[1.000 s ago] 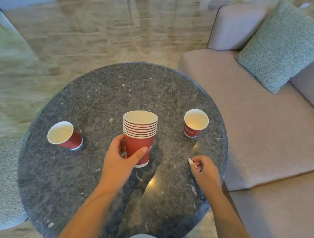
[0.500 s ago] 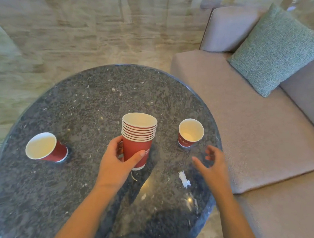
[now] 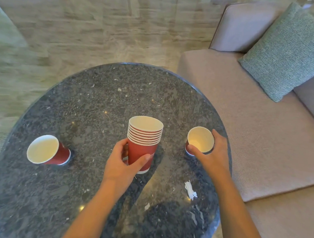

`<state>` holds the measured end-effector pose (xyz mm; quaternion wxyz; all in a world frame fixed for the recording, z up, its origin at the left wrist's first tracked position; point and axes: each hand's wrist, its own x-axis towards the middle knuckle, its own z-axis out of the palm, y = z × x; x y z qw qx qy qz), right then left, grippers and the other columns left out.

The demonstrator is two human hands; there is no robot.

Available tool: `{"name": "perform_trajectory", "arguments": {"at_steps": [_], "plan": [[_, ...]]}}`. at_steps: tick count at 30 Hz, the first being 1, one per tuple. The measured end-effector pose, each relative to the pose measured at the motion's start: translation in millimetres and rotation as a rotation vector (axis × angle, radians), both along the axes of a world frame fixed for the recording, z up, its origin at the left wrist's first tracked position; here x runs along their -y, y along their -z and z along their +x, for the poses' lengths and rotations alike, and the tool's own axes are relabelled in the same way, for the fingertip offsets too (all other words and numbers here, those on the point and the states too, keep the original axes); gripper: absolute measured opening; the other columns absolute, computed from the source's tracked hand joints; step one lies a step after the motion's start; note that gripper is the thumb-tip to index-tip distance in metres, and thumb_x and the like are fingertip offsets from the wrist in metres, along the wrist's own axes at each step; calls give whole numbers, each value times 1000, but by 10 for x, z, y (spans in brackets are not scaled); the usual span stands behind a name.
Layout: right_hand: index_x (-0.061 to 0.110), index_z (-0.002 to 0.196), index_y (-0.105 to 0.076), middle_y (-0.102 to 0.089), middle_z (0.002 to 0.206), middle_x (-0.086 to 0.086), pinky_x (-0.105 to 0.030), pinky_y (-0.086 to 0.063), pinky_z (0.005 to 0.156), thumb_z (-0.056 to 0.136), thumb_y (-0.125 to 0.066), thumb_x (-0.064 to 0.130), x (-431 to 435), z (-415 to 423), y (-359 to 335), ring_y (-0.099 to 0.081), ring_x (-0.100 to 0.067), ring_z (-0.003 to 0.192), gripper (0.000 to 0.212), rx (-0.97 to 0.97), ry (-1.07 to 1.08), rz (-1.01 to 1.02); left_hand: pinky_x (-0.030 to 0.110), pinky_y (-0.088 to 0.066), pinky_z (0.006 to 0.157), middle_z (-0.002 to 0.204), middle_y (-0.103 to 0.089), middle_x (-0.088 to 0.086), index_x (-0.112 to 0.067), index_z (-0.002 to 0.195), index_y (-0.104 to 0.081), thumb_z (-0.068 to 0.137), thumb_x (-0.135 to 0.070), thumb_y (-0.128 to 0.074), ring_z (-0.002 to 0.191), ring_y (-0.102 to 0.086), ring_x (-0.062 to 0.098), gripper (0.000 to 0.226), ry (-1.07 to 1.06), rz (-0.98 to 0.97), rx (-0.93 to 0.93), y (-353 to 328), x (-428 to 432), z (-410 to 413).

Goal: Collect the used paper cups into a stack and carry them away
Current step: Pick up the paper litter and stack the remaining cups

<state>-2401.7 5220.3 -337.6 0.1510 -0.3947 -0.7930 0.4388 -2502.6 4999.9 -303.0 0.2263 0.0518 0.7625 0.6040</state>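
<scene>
Your right hand [image 3: 211, 157] has its thumb and fingers curled round a single red paper cup [image 3: 200, 141], thumb on the near side and fingers wrapped behind the far right. The cup is upright with its pale mouth open upward. I cannot tell whether its base has left the table.

Your left hand [image 3: 122, 165] grips the lower wall of a stack of red paper cups [image 3: 144, 136], thumb in front and fingers behind. The stack is upright near the table's middle, mouth up.

The held cup is just right of the stack and apart from it, with both long axes vertical. Nesting it likely means lifting it, moving left and lowering it base first.

A third red cup [image 3: 45, 149] sits well to the left, nearer your busy left hand.

Everything rests on a round dark speckled stone table [image 3: 98, 95], with a torn white paper scrap [image 3: 190, 190] near your right wrist. A beige sofa [image 3: 263, 146] with a green cushion [image 3: 293, 52] lies to the right, and glossy marble floor [image 3: 103, 30] beyond.
</scene>
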Motion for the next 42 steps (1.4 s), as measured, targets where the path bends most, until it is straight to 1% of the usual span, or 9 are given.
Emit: {"name": "perform_trajectory", "arguments": {"at_steps": [6, 10, 14, 20, 25, 27, 32, 38, 42], "plan": [[17, 139, -27, -33, 139, -3, -34, -36, 90, 67, -76, 44, 23, -32, 17, -39, -21, 122, 91, 47, -10, 51, 3, -45, 63, 103, -61, -18, -45, 98, -50, 47, -48, -76, 86, -58, -13, 57, 3, -15, 3, -21, 23, 15], [17, 137, -30, -36, 137, -3, -32, -36, 89, 67, -77, 42, 51, -44, -53, -42, -20, 120, 87, 34, -8, 59, 2, -44, 62, 106, -58, -21, -48, 100, -47, 59, -37, -82, 88, -55, -16, 55, 60, -68, -52, -42, 50, 58], [22, 135, -32, -38, 135, 3, -29, -36, 88, 66, -75, 46, 125, -34, -203, -39, -8, 113, 84, -55, 6, 19, 1, -43, 67, 108, -53, -27, -57, 99, -44, 67, -29, -80, 96, -50, -17, 56, 147, -148, -180, -116, 98, 104], [26, 133, -39, -46, 130, 6, -24, -42, 86, 61, -73, 55, 237, -19, -521, -46, -10, 112, 85, -222, 29, -84, 24, -44, 87, 117, -53, -15, -34, 124, -44, 68, -31, -80, 105, -51, 2, 67, 210, -245, -297, -195, 206, 147], [32, 125, -46, -53, 117, 14, -16, -44, 74, 57, -70, 62, 352, 16, -759, -53, 3, 101, 78, -368, 15, -195, 17, -40, 83, 111, -50, -21, -32, 126, -46, 67, -32, -80, 102, -49, -3, 68, 259, -297, -380, -237, 328, 169], [34, 122, -46, -54, 118, 11, -19, -46, 77, 55, -70, 64, 393, 32, -807, -54, -3, 104, 77, -419, -1, -267, 17, -39, 81, 109, -49, -21, -33, 127, -45, 67, -33, -80, 101, -49, -2, 69, 273, -320, -408, -255, 367, 182], [26, 122, -50, -59, 116, 3, -17, -51, 71, 68, -66, 41, 465, 60, -856, -60, -4, 100, 59, -501, -86, -404, 29, -42, 90, 112, -50, -14, -27, 131, -44, 66, -31, -80, 105, -49, 8, 74, 299, -359, -468, -300, 444, 204], [32, 113, -54, -61, 115, 3, -16, -50, 71, 70, -65, 36, 569, 104, -843, -61, -3, 99, 44, -444, -250, -458, 34, -43, 94, 116, -52, -13, -28, 130, -45, 66, -31, -81, 107, -49, 6, 74, 324, -345, -487, -349, 488, 243], [26, 119, -52, -60, 118, 2, -18, -51, 74, 71, -63, 35, 611, 124, -810, -60, -6, 103, 51, -392, -302, -495, 34, -43, 95, 117, -51, -13, -29, 130, -45, 67, -31, -80, 108, -49, 7, 73, 329, -332, -499, -379, 499, 256]]}}
